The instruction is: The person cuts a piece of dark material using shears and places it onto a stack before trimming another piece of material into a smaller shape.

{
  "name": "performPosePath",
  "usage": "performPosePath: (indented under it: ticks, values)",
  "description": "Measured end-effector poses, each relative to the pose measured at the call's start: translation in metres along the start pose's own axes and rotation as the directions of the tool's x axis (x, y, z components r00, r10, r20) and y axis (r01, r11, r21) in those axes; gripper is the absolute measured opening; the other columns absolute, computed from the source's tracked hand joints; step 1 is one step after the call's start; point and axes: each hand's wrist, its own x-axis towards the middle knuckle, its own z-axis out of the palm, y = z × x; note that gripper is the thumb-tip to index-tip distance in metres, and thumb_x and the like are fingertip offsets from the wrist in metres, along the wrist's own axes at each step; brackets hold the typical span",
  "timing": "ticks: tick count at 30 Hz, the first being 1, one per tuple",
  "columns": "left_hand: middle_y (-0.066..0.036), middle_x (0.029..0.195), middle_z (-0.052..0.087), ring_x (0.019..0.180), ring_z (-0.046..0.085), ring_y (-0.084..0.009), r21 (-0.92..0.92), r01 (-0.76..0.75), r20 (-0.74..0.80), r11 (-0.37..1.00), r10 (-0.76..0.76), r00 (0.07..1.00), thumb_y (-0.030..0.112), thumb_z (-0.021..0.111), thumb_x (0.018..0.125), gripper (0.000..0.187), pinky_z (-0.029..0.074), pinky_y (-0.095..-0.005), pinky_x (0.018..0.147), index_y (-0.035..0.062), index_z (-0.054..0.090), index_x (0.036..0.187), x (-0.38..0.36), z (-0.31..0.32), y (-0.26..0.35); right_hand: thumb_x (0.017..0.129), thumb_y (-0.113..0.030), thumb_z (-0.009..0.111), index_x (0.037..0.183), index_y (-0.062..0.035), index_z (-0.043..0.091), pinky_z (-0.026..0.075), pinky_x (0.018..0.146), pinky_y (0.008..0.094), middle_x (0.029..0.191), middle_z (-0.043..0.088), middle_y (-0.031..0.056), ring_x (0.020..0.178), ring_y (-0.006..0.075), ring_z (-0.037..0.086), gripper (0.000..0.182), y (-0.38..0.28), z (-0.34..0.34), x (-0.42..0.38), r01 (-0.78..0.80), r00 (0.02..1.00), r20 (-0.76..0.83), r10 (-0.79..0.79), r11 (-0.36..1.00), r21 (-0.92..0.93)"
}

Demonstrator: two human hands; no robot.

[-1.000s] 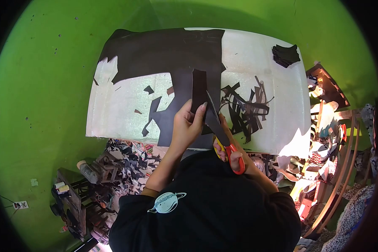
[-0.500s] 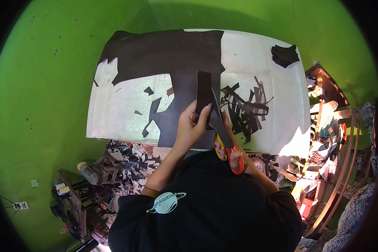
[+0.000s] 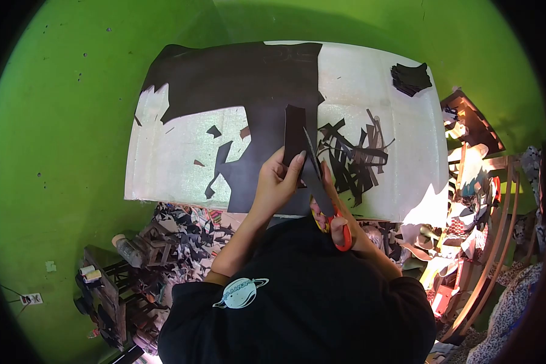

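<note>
My left hand (image 3: 278,181) pinches a dark, narrow piece of leather-like material (image 3: 295,130) between thumb and fingers, holding it upright above the table. My right hand (image 3: 333,219) grips scissors (image 3: 343,235) with red and yellow handles. Their long blades point away from me and lie along the right edge of the piece. Under both hands spreads a large dark sheet (image 3: 236,79) with an irregular cut outline. Just right of the blades lies a heap of thin dark offcut strips (image 3: 358,158).
A stack of dark cut pieces (image 3: 411,80) sits at the far right corner of the white tabletop (image 3: 400,188). Small scraps (image 3: 213,130) lie on the left. Below the table, the floor is littered with scraps (image 3: 194,242); a wooden stand (image 3: 106,291) stands at lower left.
The scissor blades have closed somewhat along the piece's right edge, and the right hand's fingers have drawn together on the handles. The left hand stays nearly in place.
</note>
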Motion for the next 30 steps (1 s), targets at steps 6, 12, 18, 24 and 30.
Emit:
performPosePath:
  ticks: [6, 12, 18, 24, 30]
  values:
    - [0.003, 0.067, 0.054, 0.051, 0.044, -0.0010, -0.032, -0.012, 0.024, 0.999, 0.013, 1.000, 0.019, 0.051, 0.090, 0.020, 0.034, -0.0162, 0.045, 0.0045, 0.055, 0.102, -0.003, 0.004, -0.003, 0.072, -0.077, 0.020, 0.137, -0.0028, -0.008, 0.043, 0.064, 0.0290, 0.143, 0.002, 0.0209, 0.109, 0.0258, 0.044, 0.102, 0.010, 0.001, -0.002, 0.026, 0.999, -0.034, -0.028, 0.997, -0.068]
    - [0.004, 0.068, 0.054, 0.051, 0.043, -0.0004, -0.051, 0.007, 0.040, 0.999, -0.005, 0.999, 0.019, 0.051, 0.089, 0.019, 0.033, -0.0161, 0.045, 0.0048, 0.055, 0.102, -0.002, 0.004, -0.003, 0.071, -0.078, 0.018, 0.136, 0.0007, -0.009, 0.041, 0.079, 0.0304, 0.143, 0.003, 0.0214, 0.111, 0.0264, 0.042, 0.106, -0.006, -0.001, -0.002, -0.032, 0.999, 0.022, 0.032, 0.999, -0.011]
    - [0.004, 0.069, 0.055, 0.050, 0.043, 0.0002, -0.109, 0.050, 0.051, 0.993, -0.045, 0.998, 0.018, 0.051, 0.090, 0.018, 0.032, -0.0156, 0.044, 0.0050, 0.053, 0.102, -0.005, 0.008, -0.003, 0.071, -0.078, 0.021, 0.135, 0.0026, -0.009, 0.029, 0.096, 0.0344, 0.143, 0.001, 0.0231, 0.126, 0.0288, 0.026, 0.107, 0.003, 0.001, -0.001, 0.008, 1.000, -0.015, -0.007, 0.999, 0.039]
    - [0.004, 0.063, 0.051, 0.045, 0.038, -0.0007, -0.104, 0.019, 0.030, 0.994, -0.016, 0.999, 0.023, 0.052, 0.089, 0.019, 0.027, -0.0165, 0.039, 0.0059, 0.053, 0.097, -0.007, 0.016, 0.002, 0.073, -0.076, 0.022, 0.135, 0.0026, -0.010, 0.022, 0.101, 0.0370, 0.142, 0.001, 0.0233, 0.129, 0.0301, 0.020, 0.106, 0.001, 0.001, 0.000, 0.053, 0.998, -0.021, -0.055, 0.997, -0.064]
    - [0.003, 0.063, 0.052, 0.044, 0.039, -0.0010, -0.083, 0.009, 0.058, 0.997, -0.004, 0.998, 0.024, 0.051, 0.089, 0.020, 0.028, -0.0162, 0.040, 0.0055, 0.053, 0.096, -0.007, 0.015, 0.000, 0.076, -0.073, 0.021, 0.135, 0.0034, -0.009, 0.010, 0.105, 0.0400, 0.143, -0.004, 0.0225, 0.133, 0.0326, 0.003, 0.100, 0.010, 0.000, 0.000, 0.145, 0.988, -0.044, -0.150, 0.984, -0.102]
